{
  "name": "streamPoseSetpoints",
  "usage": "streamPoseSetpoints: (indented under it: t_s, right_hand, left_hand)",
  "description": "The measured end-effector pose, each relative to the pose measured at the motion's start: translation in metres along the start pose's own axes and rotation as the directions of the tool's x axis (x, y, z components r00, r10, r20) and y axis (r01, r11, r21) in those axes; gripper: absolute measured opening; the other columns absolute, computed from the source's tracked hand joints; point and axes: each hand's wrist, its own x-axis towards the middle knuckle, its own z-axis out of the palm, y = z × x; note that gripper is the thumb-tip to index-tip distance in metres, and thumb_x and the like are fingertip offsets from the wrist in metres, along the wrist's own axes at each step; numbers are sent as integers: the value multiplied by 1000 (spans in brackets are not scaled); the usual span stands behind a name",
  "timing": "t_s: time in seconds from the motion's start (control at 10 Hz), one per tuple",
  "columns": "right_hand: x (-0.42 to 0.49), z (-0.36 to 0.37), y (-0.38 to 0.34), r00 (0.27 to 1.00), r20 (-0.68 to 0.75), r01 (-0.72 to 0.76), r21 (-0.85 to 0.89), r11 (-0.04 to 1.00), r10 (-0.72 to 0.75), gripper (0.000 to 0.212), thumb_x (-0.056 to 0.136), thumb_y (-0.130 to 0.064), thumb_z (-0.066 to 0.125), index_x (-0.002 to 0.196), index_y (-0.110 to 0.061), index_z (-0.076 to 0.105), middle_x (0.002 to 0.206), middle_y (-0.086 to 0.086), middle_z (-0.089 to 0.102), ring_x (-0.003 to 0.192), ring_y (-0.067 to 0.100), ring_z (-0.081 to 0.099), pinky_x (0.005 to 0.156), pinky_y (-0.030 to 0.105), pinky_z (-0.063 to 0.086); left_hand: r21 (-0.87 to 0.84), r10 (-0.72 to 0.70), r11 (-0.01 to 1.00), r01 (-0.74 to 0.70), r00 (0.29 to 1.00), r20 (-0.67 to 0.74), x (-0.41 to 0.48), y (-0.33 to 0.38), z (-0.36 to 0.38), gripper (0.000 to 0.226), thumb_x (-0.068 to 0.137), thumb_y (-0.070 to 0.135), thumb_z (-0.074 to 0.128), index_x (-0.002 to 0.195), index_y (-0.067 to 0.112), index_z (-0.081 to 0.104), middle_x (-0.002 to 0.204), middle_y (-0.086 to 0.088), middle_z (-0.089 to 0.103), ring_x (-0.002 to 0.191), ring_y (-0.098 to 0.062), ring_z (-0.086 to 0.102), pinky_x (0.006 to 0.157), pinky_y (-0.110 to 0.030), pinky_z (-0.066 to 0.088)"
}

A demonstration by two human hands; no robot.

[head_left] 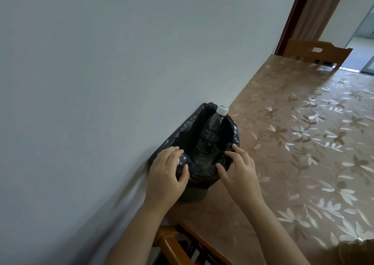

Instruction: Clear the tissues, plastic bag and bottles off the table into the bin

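Note:
A small bin lined with a black plastic bag stands on the table against the wall. A clear bottle with a white cap stands upright inside it, its neck sticking out above the rim. A second bottle lies at the bin's near left rim under my left hand, whose fingers curl over it. My right hand rests on the bag's near right rim with fingers spread; I cannot tell whether it pinches the bag.
The table wears a brown floral cover and runs along a pale wall. One wooden chair stands at the far end, another at the near end. A doorway opens at the top right.

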Motion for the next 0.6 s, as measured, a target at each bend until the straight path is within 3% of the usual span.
streamPoseSetpoints:
  t_s: [0.2, 0.3, 0.4, 0.6]
  right_hand:
    - [-3, -4, -2, 1000, -9, 25, -1, 1000, -25, 39, 82, -22, 65, 118, -9, 55, 136, 10, 44, 128, 27, 31, 102, 41, 29]
    - [-5, -5, -6, 997, -26, 78, -10, 997, -78, 38, 81, -19, 67, 116, -7, 57, 133, 11, 47, 126, 29, 34, 101, 45, 32]
    - [-7, -5, -10, 991, -19, 129, 5, 992, -129, 38, 81, -18, 67, 116, -7, 57, 132, 10, 49, 126, 27, 35, 98, 39, 30]
    - [-14, 0, -12, 965, -18, 262, -9, 965, -262, 37, 78, -13, 70, 112, -5, 59, 126, 13, 54, 123, 34, 40, 98, 49, 34]
  left_hand:
    - [75, -7, 997, 9, 1000, -25, -4, 1, -9, 38, 83, 29, 47, 108, 5, 61, 110, -13, 64, 106, -27, 58, 90, -33, 45]
    - [111, 3, 994, 2, 999, -39, -9, 1, -13, 36, 83, 28, 47, 107, 5, 61, 111, -13, 64, 106, -27, 58, 90, -36, 46]
    - [152, 23, 988, -11, 997, -76, -15, 0, -14, 31, 83, 25, 48, 107, 9, 57, 110, -13, 63, 106, -26, 56, 91, -35, 45]
    - [268, -5, 963, 35, 994, -111, -31, 2, -20, 32, 84, 23, 47, 106, 4, 60, 110, -16, 63, 106, -30, 57, 89, -42, 48]
